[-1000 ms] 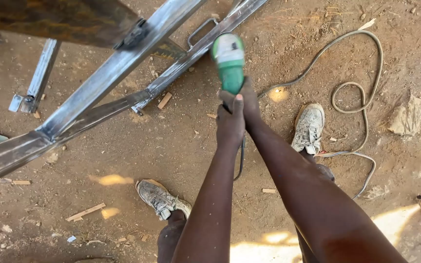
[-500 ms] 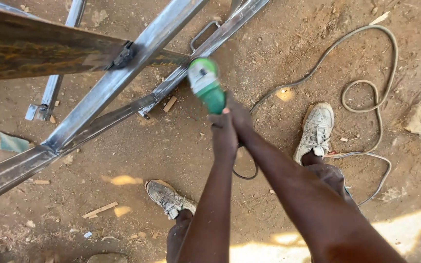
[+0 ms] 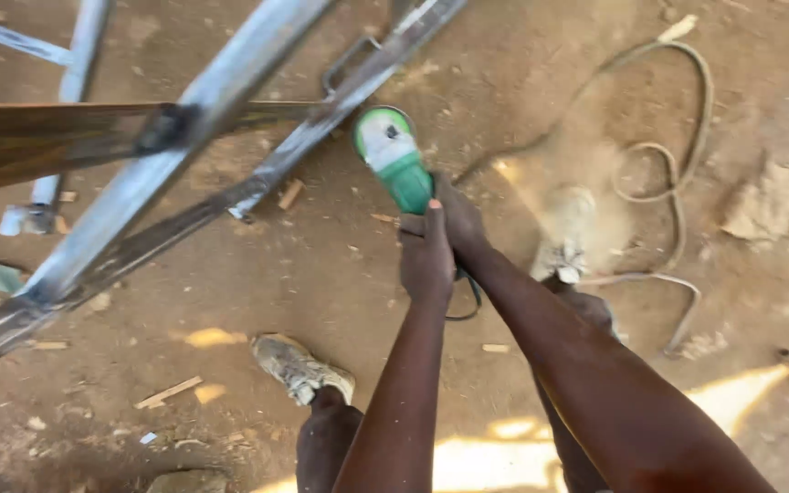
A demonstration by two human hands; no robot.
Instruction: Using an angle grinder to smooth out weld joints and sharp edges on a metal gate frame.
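While both hands, left [image 3: 425, 260] and right [image 3: 458, 219], grip clamped on the green angle grinder [image 3: 394, 155], disc sits just beside the steel frame [image 3: 321, 128]. Best keep the cable [image 3: 678, 183] behind the grinder.

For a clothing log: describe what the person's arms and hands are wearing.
Nothing: the left hand and right hand are bare, without gloves, rings or a watch. Both forearms are bare too, with no sleeves in view.

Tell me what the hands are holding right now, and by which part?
Both hands, left hand and right hand, grip the green angle grinder by its rear body.
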